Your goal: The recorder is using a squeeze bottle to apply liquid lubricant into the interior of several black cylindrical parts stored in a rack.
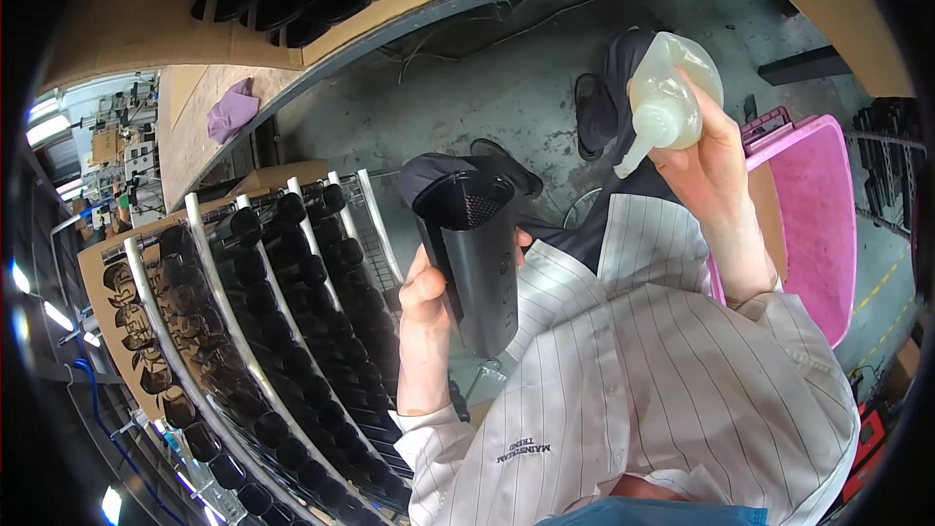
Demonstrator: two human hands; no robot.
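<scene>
My left hand (pixel 426 294) is wrapped round a tall black plastic container (pixel 484 278), its open mouth facing up and away from me. Perforations show on its inner wall, and fingertips come round its right side. Raised to the right, my right hand (pixel 709 151) grips a translucent, pale squeeze bottle (pixel 685 88). The bottle's nozzle points down and to the left, apart from the container. Part of the bottle's body is hidden behind my fingers.
Left of me stands a rack (pixel 292 302) with pale rails and rows of black parts. A pink bin (pixel 813 224) is at my right. Ahead, a cardboard box (pixel 390 5) holds several black containers. A purple cloth (pixel 233 110) lies on the table at far left.
</scene>
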